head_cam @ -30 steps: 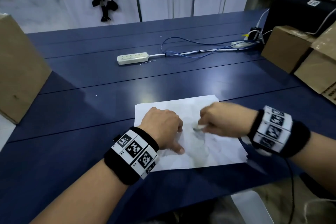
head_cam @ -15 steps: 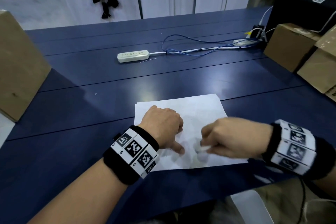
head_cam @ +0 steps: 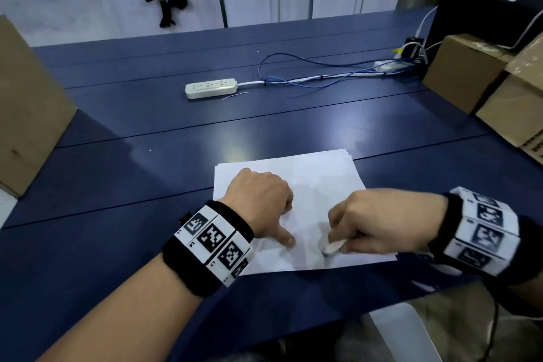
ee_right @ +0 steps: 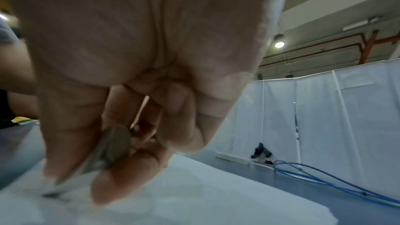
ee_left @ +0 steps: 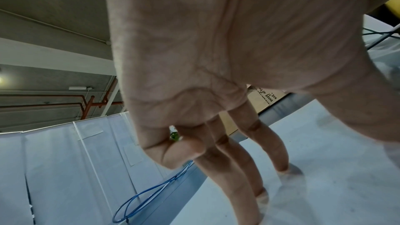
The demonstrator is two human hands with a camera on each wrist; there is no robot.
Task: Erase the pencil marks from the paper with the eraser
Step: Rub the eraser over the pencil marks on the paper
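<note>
A white sheet of paper (head_cam: 317, 182) lies on the dark blue table near its front edge; faint grey pencil smudges show near its lower middle. My left hand (head_cam: 261, 200) presses down on the paper's left part with extended fingertips (ee_left: 283, 168) and thumb spread. My right hand (head_cam: 382, 223) pinches a small white eraser (head_cam: 332, 245) between thumb and fingers, its tip touching the paper near the front edge. In the right wrist view the eraser (ee_right: 112, 146) looks grey and blurred between the thumb and forefinger.
A white power strip (head_cam: 211, 88) with blue and white cables (head_cam: 308, 76) lies further back on the table. Cardboard boxes stand at the left (head_cam: 26, 114) and right (head_cam: 470, 70). A black case (head_cam: 484, 12) sits back right.
My right hand with the eraser has slid from the paper's middle toward the front edge and slightly right. The left hand has stayed pressing on the paper.
</note>
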